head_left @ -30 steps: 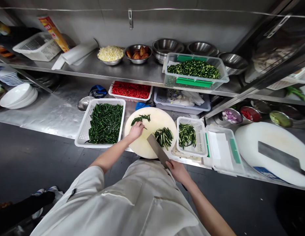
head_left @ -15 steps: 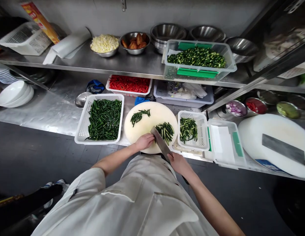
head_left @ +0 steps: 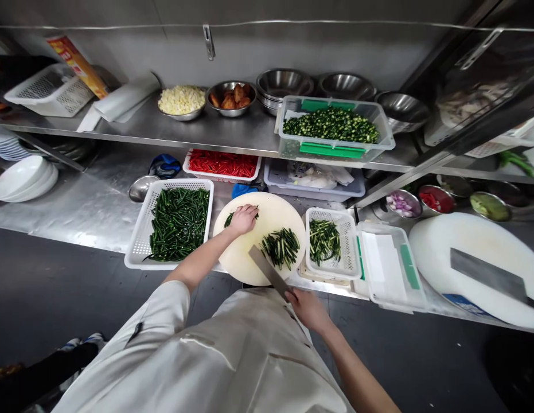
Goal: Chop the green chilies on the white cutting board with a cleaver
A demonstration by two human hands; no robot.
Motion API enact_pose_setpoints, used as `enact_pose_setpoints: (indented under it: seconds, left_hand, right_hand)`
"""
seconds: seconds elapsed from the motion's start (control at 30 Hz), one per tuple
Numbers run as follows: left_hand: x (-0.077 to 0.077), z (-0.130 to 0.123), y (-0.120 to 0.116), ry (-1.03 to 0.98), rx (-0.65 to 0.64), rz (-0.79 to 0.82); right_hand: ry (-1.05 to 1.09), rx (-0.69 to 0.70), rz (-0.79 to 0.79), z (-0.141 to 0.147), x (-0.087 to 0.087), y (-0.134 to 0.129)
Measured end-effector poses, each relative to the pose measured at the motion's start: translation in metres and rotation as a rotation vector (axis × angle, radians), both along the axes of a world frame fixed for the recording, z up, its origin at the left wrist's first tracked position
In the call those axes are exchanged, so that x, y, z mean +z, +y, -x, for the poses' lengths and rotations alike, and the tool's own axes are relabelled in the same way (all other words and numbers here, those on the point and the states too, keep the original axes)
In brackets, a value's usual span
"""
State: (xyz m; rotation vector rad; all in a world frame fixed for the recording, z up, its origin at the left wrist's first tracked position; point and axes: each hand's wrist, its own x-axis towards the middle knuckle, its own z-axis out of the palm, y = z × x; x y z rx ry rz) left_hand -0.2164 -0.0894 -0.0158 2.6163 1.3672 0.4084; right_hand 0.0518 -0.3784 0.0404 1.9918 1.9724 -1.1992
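My right hand [head_left: 308, 308] is wrapped round the handle end of a cleaver [head_left: 269, 269], whose blade lies across the near part of the round white cutting board [head_left: 241, 261]. Just right of the blade is a heap of cut green chillies [head_left: 281, 246]. At the board's far left, my left hand [head_left: 244, 219] is on a small bunch of whole green chillies [head_left: 229, 219], fingers curled down over them; the palm hides part of the bunch. A white basket of whole green chillies [head_left: 178, 223] stands to the left, and a smaller basket [head_left: 349, 252] with cut ones to the right.
Behind the board are a basket of red chillies [head_left: 223, 164] and a grey bin [head_left: 314, 188] of bags. A shelf [head_left: 215, 136] above bears bowls and a box of chopped greens [head_left: 335, 126]. A second board [head_left: 439, 235] with another cleaver [head_left: 486, 272] lies at right.
My left hand has moved from beside the blade to the chillies at the far left. The cleaver has shifted slightly left of the cut heap. The view has tilted up.
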Motion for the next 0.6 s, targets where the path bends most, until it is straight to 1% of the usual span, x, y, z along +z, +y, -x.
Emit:
enact_pose_setpoints:
  seconds: [0.07,0.13,0.23,0.3,0.37,0.4,0.47,0.53,0.6]
  left_hand:
    - [-0.003,0.004,-0.002,0.006,-0.073,0.017]
    - [-0.005,0.015,-0.018,-0.019,-0.143,0.008]
    - [-0.005,0.044,-0.055,-0.023,-0.227,0.011]
    - [-0.004,0.063,-0.082,-0.012,-0.256,0.024]
    - [-0.003,0.075,-0.106,-0.015,-0.286,0.042]
    - [-0.003,0.077,-0.117,-0.024,-0.303,0.055]
    - [-0.006,0.072,-0.134,-0.056,-0.349,0.088]
    - [-0.011,0.058,-0.147,-0.096,-0.401,0.123]
    - [-0.015,0.042,-0.154,-0.132,-0.452,0.146]
  right_hand:
    - [0.011,-0.001,0.02,-0.001,-0.003,0.001]
    - [0.029,-0.055,-0.008,-0.001,-0.007,0.004]
    - [0.034,-0.127,-0.044,-0.001,-0.008,0.008]
    - [0.012,-0.14,-0.037,0.0,-0.006,0.008]
    - [-0.014,-0.131,-0.018,0.004,-0.003,0.007]
    - [-0.024,-0.122,-0.008,0.007,-0.002,0.006]
    - [-0.034,-0.098,0.015,0.016,0.002,0.003]
    - [-0.031,-0.075,0.043,0.027,0.007,0.0]
    - [-0.044,-0.07,0.065,0.038,0.014,-0.005]
